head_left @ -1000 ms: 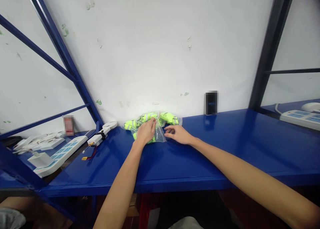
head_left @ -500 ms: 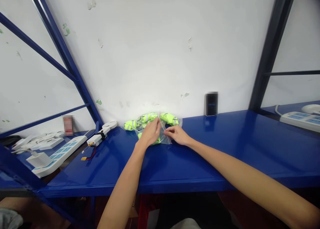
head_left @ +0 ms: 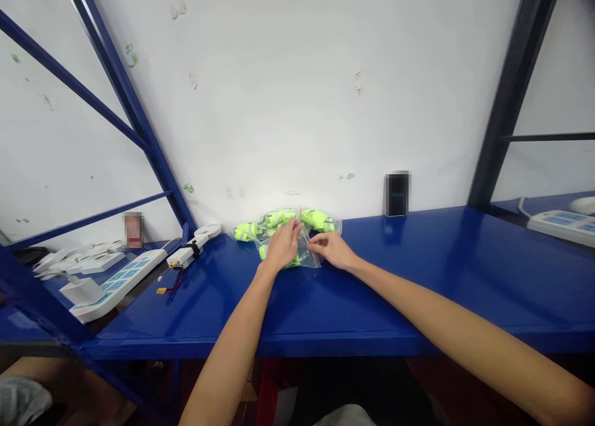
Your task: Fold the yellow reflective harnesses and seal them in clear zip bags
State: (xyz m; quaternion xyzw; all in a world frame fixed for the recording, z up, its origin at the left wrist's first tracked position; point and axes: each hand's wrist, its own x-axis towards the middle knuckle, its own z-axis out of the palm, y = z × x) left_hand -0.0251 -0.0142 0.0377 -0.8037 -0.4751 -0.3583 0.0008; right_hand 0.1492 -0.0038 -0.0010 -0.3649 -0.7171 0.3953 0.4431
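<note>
A clear zip-lock bag (head_left: pixel 310 258) with bright yellow-green reflective fabric inside lies on the blue table. Its open-looking end points right, and both hands are on it. My left hand (head_left: pixel 283 245) pinches the upper part of the bag's edge and covers much of the fabric in it. Thumb and fingers of my right hand (head_left: pixel 331 248) are pinched on the same edge, a little lower and to the right. Behind them, against the wall, lie several more bagged yellow-green bundles (head_left: pixel 318 220), one of them (head_left: pixel 246 230) at the left.
On the blue table (head_left: pixel 395 296), a small white fan (head_left: pixel 207 230) and a white battery pack (head_left: pixel 183 255) with wires lie left. A power strip (head_left: pixel 123 286) is beyond the blue frame post. A dark blurred box (head_left: pixel 397 195) stands by the wall. Another person's leg (head_left: pixel 69 382) shows lower left.
The whole view has shifted slightly, so things sit a little further right. Both hands keep their pinch on the bag's edge, with hardly any movement between them.
</note>
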